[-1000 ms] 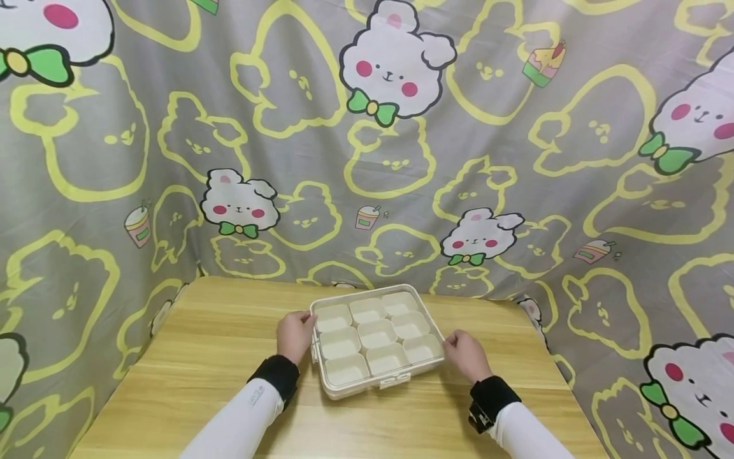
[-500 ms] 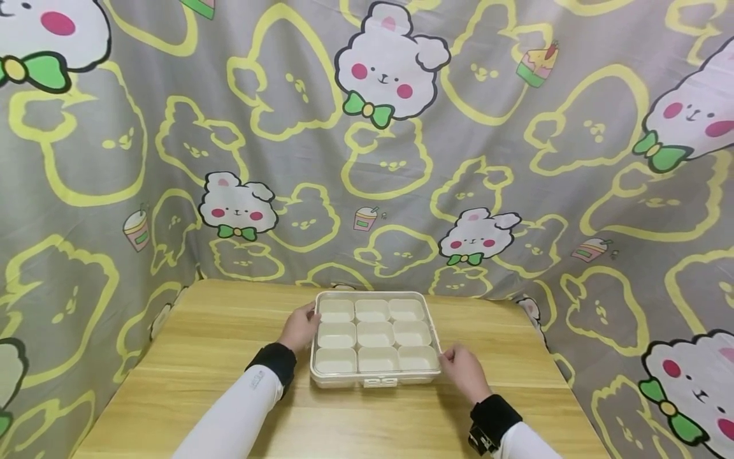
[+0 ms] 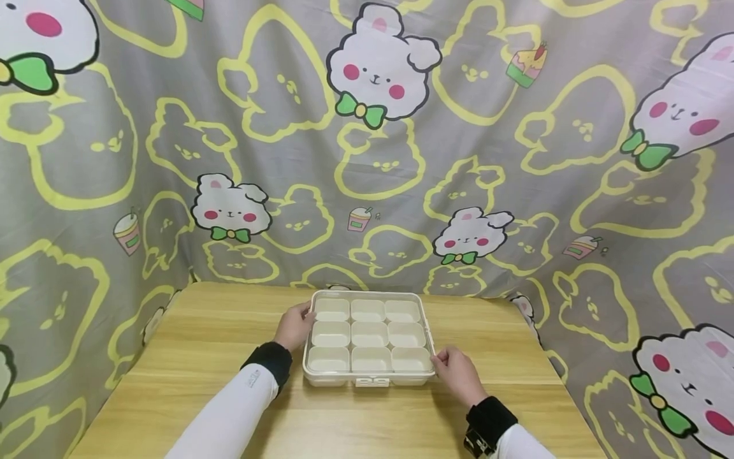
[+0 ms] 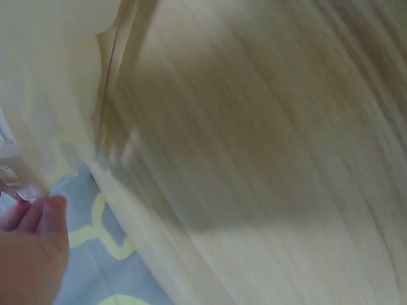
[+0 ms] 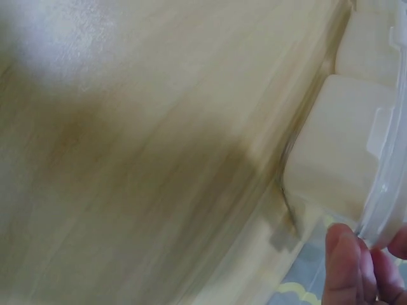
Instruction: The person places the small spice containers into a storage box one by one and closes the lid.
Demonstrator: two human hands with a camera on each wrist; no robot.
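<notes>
A clear storage box (image 3: 338, 381) stands squarely on the wooden table in the head view, with several cream compartments (image 3: 369, 335) under its transparent lid. A latch (image 3: 373, 382) shows at the middle of its front side. My left hand (image 3: 294, 326) holds the box's left side near the back, its thumb at the rim. At the right front corner, my right hand (image 3: 459, 375) pinches the edge between thumb and fingers. In the left wrist view, the left hand (image 4: 35, 254) has bent fingers against the side. The right wrist view shows the right fingertips (image 5: 343, 244) at the rim.
The wooden table (image 3: 229, 357) reaches back to a grey curtain (image 3: 309, 159) with cartoon rabbits, which also hangs along the left and right sides. Black bands (image 3: 268, 368) circle both wrists over white sleeves.
The box has turned clockwise, so its front edge now runs level toward me. My right hand has come nearer with its corner. Both hands keep their hold on the box.
</notes>
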